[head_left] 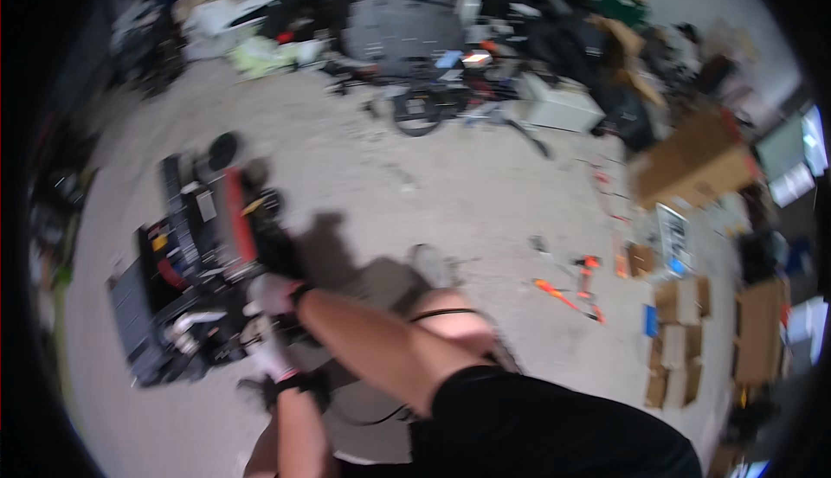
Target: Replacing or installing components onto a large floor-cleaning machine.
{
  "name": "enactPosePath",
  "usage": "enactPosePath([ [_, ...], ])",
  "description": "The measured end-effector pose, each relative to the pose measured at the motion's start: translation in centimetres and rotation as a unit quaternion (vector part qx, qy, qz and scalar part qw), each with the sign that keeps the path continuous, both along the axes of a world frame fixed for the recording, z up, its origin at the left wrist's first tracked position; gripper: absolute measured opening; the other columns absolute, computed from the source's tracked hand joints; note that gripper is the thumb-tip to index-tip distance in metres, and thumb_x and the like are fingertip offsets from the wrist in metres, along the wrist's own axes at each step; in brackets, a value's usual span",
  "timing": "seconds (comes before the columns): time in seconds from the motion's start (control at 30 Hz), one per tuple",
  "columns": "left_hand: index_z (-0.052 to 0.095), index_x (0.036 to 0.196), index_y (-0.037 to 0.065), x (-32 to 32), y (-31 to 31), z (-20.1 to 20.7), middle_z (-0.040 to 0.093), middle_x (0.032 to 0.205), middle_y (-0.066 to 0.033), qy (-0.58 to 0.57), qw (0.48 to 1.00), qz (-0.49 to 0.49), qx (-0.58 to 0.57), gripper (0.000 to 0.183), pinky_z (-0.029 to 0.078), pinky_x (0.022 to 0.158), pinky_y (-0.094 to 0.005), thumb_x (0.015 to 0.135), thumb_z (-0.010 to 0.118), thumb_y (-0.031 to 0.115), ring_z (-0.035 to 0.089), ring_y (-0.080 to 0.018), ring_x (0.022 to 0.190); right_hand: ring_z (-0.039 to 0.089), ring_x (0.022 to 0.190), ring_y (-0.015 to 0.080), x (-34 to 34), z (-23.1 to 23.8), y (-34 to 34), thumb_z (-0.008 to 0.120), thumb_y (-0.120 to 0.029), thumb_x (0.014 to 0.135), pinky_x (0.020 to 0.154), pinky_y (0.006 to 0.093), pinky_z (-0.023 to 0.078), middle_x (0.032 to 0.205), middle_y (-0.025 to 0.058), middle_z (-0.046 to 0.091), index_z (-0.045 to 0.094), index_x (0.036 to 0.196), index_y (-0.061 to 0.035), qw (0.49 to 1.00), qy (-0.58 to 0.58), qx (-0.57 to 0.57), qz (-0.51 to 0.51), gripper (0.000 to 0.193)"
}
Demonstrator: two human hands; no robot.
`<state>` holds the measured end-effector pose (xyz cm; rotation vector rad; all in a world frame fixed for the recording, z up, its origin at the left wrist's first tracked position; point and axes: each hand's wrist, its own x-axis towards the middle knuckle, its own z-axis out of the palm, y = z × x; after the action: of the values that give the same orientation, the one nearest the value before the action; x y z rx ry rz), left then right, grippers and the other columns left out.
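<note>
Across the room below us spreads a pale grey floor, the largest thing we see. Along its far side we find a long heap of clutter, mostly dark and grey. Next comes the dark machine, standing on the floor to our left, with a red strip on its upper right part. Over to our right we have a brown cardboard box, with cardboard pieces nearer us, and a white box lies before the heap. Some orange tools lie on the floor, well apart from the machine. Smaller still are our hands, pale and blurred. Our right hand is at the machine's near side, close to the strip's lower end; our left hand is just below it, by the machine's lower right corner. We cannot tell how far open the fingers of either are, or whether they grip anything.
</note>
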<state>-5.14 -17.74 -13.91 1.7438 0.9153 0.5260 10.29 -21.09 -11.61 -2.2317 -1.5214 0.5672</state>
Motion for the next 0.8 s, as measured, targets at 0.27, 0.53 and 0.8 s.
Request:
enactPosePath([
  [0.27, 0.068, 0.088, 0.003, 1.2, -3.2, 2.4, 0.067, 0.077, -0.0045, -0.086, 0.993, 0.080, -0.030, 0.033, 0.046, 0.061, -0.0312, 0.107, 0.057, 0.026, 0.057, -0.0130, 0.065, 0.058, 0.060, 0.0144, -0.1, 4.9, -3.6, 0.074, -0.025, 0.091, 0.061, 0.0334, 0.047, 0.063, 0.0062, 0.063, 0.073, 0.079, -0.0009, 0.889, 0.425, 0.050, -0.164, 0.027],
  [0.53, 0.060, 0.084, 0.015, 2.0, -3.7, 5.0, 0.056, 0.070, 0.0047, -0.219, 0.807, 0.145, -0.529, 0.036, 0.033, 0.046, -0.0260, 0.108, 0.052, 0.040, 0.047, -0.0082, 0.053, 0.062, 0.067, 0.0133, -0.1, 6.1, -3.6, 0.069, -0.017, 0.094, 0.064, 0.0311, 0.050, 0.079, 0.0048, 0.070, 0.073, 0.099, 0.0004, 0.866, 0.468, 0.031, -0.171, 0.019],
  [0.8, 0.063, 0.110, 0.010, 1.7, -5.0, 6.1, 0.064, 0.086, 0.0016, -0.124, 0.907, 0.121, -0.383, 0.020, 0.042, 0.054, -0.0237, 0.107, 0.057, 0.029, 0.055, -0.0072, 0.066, 0.068, 0.092, 0.0209, -0.4, 5.7, -3.4, 0.069, -0.018, 0.093, 0.088, 0.0348, 0.053, 0.098, 0.0112, 0.074, 0.070, 0.113, 0.0024, 0.907, 0.383, 0.033, -0.173, 0.028],
])
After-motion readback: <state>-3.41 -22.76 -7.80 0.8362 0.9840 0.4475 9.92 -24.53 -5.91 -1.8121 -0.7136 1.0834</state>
